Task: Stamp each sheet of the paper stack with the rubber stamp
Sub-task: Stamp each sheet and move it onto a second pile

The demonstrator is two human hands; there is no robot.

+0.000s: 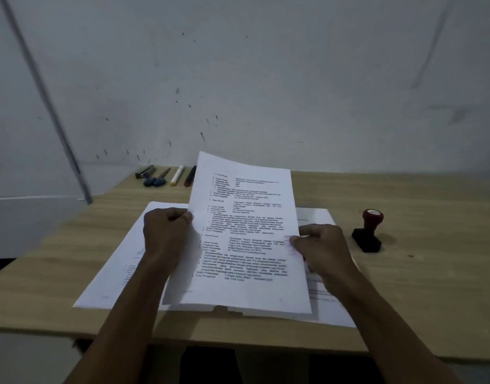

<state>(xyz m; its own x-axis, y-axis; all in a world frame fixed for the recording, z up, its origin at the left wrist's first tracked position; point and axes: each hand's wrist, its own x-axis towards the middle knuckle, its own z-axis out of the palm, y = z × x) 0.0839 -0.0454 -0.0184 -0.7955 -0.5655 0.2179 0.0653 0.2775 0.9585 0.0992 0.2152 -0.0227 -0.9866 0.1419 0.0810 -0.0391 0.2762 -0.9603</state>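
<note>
A pale wall (266,79), marked with dark flecks and smudges, fills the upper half of the view. Below it runs a light wooden table (418,286), its near edge crossing the lower part of the frame.

On the table lie two spreads of printed paper. The left pile (119,267) fans toward the near left corner; the right pile (325,297) is mostly hidden under the raised sheets and the person's right forearm.

Above them a held sheaf of sheets (244,239), printed with blocks of dark text, stands tilted up with its top edge leaning toward the wall and its lower edge near the table. A faint purple stamp mark (286,241) shows at its right edge.

The left hand (166,234) grips the sheaf's left edge, fingers curled closed on the paper. The right hand (321,245) pinches the right edge, thumb on the printed face just beside the purple mark, its grip likewise clamped on the sheaf.

The rubber stamp (368,231), red knob above a black base, stands untouched on the table to the right of the papers, near the right hand but apart from it.

Along the far edge, left of the sheaf, lie a dark stapler-like object (144,171), blue-handled scissors (156,178), a white marker (177,175) and a dark red pen (190,176), partly behind the paper.
</note>
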